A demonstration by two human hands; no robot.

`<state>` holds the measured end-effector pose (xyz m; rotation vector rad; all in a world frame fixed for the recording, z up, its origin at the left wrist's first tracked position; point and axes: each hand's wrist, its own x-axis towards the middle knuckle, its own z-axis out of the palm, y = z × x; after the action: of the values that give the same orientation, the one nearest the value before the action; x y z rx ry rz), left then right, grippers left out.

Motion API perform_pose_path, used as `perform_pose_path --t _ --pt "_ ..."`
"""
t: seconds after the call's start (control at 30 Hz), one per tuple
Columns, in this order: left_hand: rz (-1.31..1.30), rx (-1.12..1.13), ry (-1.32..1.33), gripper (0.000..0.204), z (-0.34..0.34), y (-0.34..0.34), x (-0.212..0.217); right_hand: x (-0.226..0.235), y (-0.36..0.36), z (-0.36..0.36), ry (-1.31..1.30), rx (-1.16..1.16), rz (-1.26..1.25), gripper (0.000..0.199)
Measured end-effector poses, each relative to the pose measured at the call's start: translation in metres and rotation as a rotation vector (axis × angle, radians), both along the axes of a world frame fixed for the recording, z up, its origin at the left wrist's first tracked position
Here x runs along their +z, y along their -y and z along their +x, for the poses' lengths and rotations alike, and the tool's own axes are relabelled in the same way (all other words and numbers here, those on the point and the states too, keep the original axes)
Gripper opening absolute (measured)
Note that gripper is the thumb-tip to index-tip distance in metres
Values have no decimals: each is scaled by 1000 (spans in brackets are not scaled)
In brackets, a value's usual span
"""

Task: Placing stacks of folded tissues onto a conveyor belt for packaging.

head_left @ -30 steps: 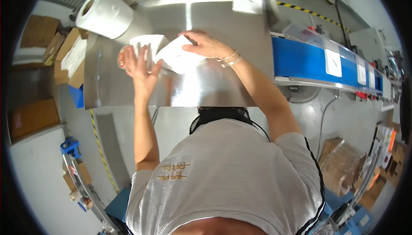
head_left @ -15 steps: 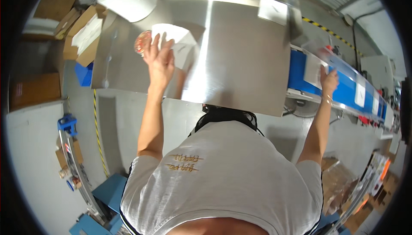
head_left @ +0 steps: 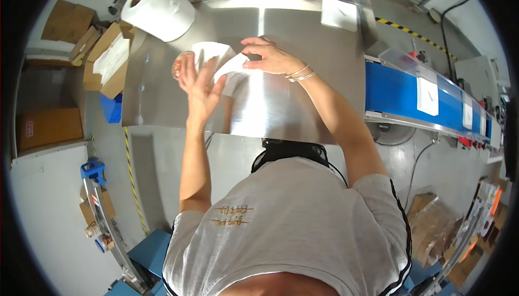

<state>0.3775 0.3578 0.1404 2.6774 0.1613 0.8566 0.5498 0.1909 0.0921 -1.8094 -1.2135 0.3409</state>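
On the steel table, my left hand (head_left: 201,84) rests with fingers spread over a fanned pile of flat white packets (head_left: 212,49). A round red patterned thing (head_left: 177,67) shows beside its fingertips, partly covered. My right hand (head_left: 268,60) comes in from the right, thumb and fingers closed on the edge of a flat white packet (head_left: 234,65). That packet tilts against the pile, near my left thumb. Whether the left fingers press on it too is hard to see.
A big white roll (head_left: 162,12) stands at the table's back left, and a white packet (head_left: 339,14) lies at the back right. To the right runs a blue conveyor belt (head_left: 392,89) with several white packets (head_left: 427,95) under a clear guard. Open cardboard boxes (head_left: 111,58) stand left.
My right hand has left the conveyor and swung left over the table, bringing a white packet to the pile. My left hand stays near the pile. The packets on the belt have shifted nearer.
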Motion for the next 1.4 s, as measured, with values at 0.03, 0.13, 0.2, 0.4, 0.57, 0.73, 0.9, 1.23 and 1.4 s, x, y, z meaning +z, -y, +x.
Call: perform_pose_path --t 0.03,0.13,0.2,0.4,0.57,0.73,0.9,1.23,1.4 --pt "-7 7 20 51 0 -5 -4 2 9 -1 -50 12 43 46" --pt "68 49 25 49 -6 -20 -7 -2 58 -10 -489 -149 17 34" --pt "92 64 -30 44 -6 -21 -4 -25 99 -7 -491 -376 158 20" --pt "24 102 -54 41 -7 -17 -9 -73 298 36 -44 -962 -58 19" --pt "60 55 51 41 -6 -22 -19 -23 380 41 188 -1342 -663 55" --pt "17 67 69 38 -6 -11 -12 8 275 32 549 -1003 -336 53" --pt "11 81 38 33 -7 -7 -6 26 87 -2 43 -236 -52 47" --pt "-265 25 -30 78 -1 -27 9 4 0 7 -209 3 -5 40" --pt "-296 115 27 54 0 -18 -11 -8 88 -3 -491 -537 -99 39"
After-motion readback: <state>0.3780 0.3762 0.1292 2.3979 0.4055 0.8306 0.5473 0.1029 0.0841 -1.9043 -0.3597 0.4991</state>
